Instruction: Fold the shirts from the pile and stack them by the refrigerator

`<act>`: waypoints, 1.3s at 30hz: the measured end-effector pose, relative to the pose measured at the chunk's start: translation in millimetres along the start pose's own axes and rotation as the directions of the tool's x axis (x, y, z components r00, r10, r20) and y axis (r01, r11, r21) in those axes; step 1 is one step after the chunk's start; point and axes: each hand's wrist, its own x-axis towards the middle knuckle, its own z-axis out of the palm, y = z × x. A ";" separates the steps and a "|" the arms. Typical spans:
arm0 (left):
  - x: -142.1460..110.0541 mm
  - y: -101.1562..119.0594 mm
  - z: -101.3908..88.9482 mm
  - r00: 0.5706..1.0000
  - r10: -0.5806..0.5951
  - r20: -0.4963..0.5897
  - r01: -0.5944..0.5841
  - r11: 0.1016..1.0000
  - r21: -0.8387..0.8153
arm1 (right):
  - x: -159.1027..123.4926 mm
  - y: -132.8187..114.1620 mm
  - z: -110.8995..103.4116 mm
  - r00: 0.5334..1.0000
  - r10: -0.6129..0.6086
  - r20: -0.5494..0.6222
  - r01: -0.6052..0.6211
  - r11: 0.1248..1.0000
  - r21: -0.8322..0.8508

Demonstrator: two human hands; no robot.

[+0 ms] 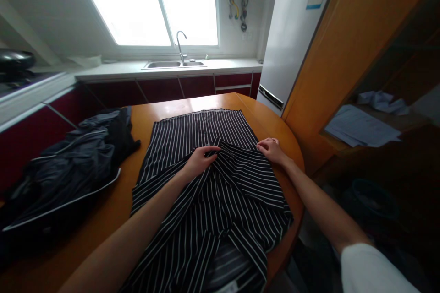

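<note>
A black shirt with white stripes [192,130] lies spread on the wooden table [151,111], its collar toward me and its hem at the far side. Both sleeves are folded inward across the body. My left hand [200,161] is closed at the middle of the shirt, thumb and fingers pinching the fabric where the sleeves meet. At the shirt's right edge, my right hand [271,149] pinches the cloth of the folded right sleeve. Part of the left sleeve is hidden behind my left forearm.
A heap of dark clothes [79,155] with white piping lies on the table's left side. Beyond the table are a counter with a sink [163,64] and a faucet. A fridge [292,23] and a wooden cabinet [347,41] with papers [360,126] stand on the right.
</note>
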 end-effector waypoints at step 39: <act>-32.5 -38.6 43.5 0.949 0.121 0.290 -0.301 0.618 0.726 | -152.6 -31.7 14.2 0.994 0.039 0.103 0.002 0.930 -0.367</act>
